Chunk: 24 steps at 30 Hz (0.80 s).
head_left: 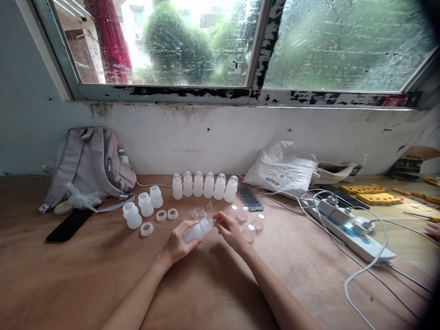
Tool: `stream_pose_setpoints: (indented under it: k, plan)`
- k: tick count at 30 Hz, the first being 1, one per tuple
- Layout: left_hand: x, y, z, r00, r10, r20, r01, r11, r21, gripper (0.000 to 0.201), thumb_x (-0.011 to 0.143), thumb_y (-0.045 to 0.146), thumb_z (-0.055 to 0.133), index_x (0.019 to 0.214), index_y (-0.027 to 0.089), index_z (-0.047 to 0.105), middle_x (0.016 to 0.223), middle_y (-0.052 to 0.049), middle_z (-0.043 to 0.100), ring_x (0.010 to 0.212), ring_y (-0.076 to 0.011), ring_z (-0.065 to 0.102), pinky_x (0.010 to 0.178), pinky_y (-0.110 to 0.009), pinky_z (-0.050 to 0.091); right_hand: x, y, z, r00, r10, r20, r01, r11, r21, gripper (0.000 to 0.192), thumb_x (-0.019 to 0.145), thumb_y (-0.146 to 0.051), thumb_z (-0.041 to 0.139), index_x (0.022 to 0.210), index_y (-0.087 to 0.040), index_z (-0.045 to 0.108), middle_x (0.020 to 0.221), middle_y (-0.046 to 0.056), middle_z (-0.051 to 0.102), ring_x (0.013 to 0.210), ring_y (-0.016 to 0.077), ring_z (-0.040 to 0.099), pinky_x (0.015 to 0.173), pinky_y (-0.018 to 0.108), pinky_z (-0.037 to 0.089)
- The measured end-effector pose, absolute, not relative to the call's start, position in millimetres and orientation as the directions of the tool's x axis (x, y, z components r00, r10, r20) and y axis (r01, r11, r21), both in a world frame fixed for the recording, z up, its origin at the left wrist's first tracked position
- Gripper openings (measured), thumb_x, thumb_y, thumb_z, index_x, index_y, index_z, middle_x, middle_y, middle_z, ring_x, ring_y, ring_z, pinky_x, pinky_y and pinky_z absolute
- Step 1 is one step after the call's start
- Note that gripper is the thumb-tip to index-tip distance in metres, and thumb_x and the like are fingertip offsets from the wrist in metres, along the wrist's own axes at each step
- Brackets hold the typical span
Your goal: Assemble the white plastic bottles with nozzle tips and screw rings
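Forearms [151, 275]: bare, reaching in from the near side of the table [85, 279] toward its middle.
Left hand [179, 239]: grasping a bottle [192, 233], the fingers wrapped around its body.
Right hand [227, 227]: fingertips drawn together at the bottle's neck; whether they pinch a clear piece there, one cannot tell.
Bottle: frosted white, tilted, over the middle of the table, its neck toward the right hand.
Capped bottles [198, 184]: six, upright in a row along the far edge.
Open bottles [145, 206]: three, upright in a slanting line left of the row.
Rings [146, 233]: three, lying flat just right of the open bottles.
Teats [194, 214]: three, clear, between the row and the hands.
Caps [248, 234]: four, clear, just beside the right hand.
Phone [252, 204]: right of the row, partly pixelated.
Backpack [91, 160]: at the far left corner, a black slab [68, 225] in front.
Silver bag [280, 170]: against the far edge, right of the middle.
Power strip [373, 251]: toward the right edge, with plugs and white cables [385, 240].
Another person's hand [433, 229]: far right, partly seen.
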<state>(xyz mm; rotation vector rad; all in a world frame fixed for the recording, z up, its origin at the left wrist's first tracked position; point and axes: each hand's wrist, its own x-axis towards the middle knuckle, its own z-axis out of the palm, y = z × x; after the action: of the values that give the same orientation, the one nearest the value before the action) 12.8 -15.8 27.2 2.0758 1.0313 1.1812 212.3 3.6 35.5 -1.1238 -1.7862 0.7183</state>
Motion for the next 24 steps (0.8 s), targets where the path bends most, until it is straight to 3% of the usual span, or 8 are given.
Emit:
stream_pose_setpoints:
  k: [6, 13, 16, 18, 20, 24]
  plan:
    - [10.5, -18.2, 28.2, 0.362, 0.822, 0.44, 0.392, -0.563, 0.728, 0.047, 0.066, 0.027, 0.061, 0.111, 0.023, 0.05, 0.11, -0.006, 0.056, 0.1, -0.0213, 0.052, 0.088, -0.036, 0.041, 212.7, 0.0, 42.3, -0.237, 0.928, 0.288, 0.39, 0.362, -0.847, 0.038, 0.081, -0.041, 0.041, 0.051, -0.018, 0.039, 0.046, -0.005, 0.038, 0.044, 0.0077, 0.035, 0.042, 0.021, 0.026]
    - [9.4, -17.5, 25.6, 0.381, 0.82, 0.426, 0.383, -0.56, 0.735, 0.048, 0.064, 0.029, 0.062, 0.11, 0.022, 0.051, 0.109, -0.006, 0.057, 0.099, -0.0219, 0.052, 0.087, -0.035, 0.041, 213.7, 2.5, 41.0, -0.251, 0.941, 0.228, 0.408, 0.316, -0.857, 0.048, 0.079, -0.048, 0.041, 0.043, -0.017, 0.034, 0.043, -0.006, 0.023, 0.041, 0.0059, 0.023, 0.04, 0.022, 0.017]
    - [11.5, -18.5, 29.1, 0.328, 0.858, 0.396, 0.321, -0.495, 0.808, 0.046, 0.065, 0.031, 0.062, 0.108, 0.021, 0.053, 0.108, -0.006, 0.058, 0.097, -0.0216, 0.053, 0.085, -0.034, 0.042, 211.8, 0.9, 43.8, -0.254, 0.952, 0.172, 0.272, 0.241, -0.932, 0.039, 0.078, -0.048, 0.043, 0.056, -0.017, 0.047, 0.048, -0.005, 0.037, 0.044, 0.0075, 0.034, 0.041, 0.02, 0.027]
    - [15.0, -20.4, 31.8, 0.285, 0.906, 0.312, 0.215, -0.378, 0.9, 0.044, 0.067, 0.034, 0.061, 0.107, 0.018, 0.053, 0.104, -0.007, 0.06, 0.093, -0.0212, 0.055, 0.081, -0.032, 0.043, 209.7, -1.8, 47.4, -0.278, 0.946, 0.167, 0.104, 0.203, -0.974, 0.028, 0.077, -0.046, 0.047, 0.081, -0.019, 0.055, 0.065, 0.0, 0.052, 0.058, 0.0112, 0.048, 0.051, 0.022, 0.038]
    - [19.5, -23.1, 33.9, 0.295, 0.934, 0.204, 0.076, -0.236, 0.969, 0.042, 0.071, 0.037, 0.057, 0.106, 0.016, 0.053, 0.098, -0.007, 0.061, 0.088, -0.0208, 0.056, 0.076, -0.03, 0.045, 207.1, -4.9, 50.4, -0.349, 0.922, 0.169, -0.029, 0.169, -0.985, 0.032, 0.075, -0.043, 0.052, 0.1, -0.022, 0.052, 0.084, 0.003, 0.057, 0.075, 0.0145, 0.053, 0.065, 0.027, 0.043]
    - [26.9, -27.8, 36.5, 0.306, 0.944, 0.122, -0.04, -0.115, 0.993, 0.043, 0.07, 0.041, 0.057, 0.103, 0.014, 0.055, 0.093, -0.008, 0.062, 0.085, -0.0213, 0.056, 0.073, -0.03, 0.044, 200.6, -9.1, 51.2, -0.391, 0.913, 0.12, -0.011, 0.125, -0.992, 0.03, 0.073, -0.043, 0.055, 0.09, -0.018, 0.056, 0.083, 0.004, 0.059, 0.079, 0.0169, 0.054, 0.072, 0.03, 0.042]
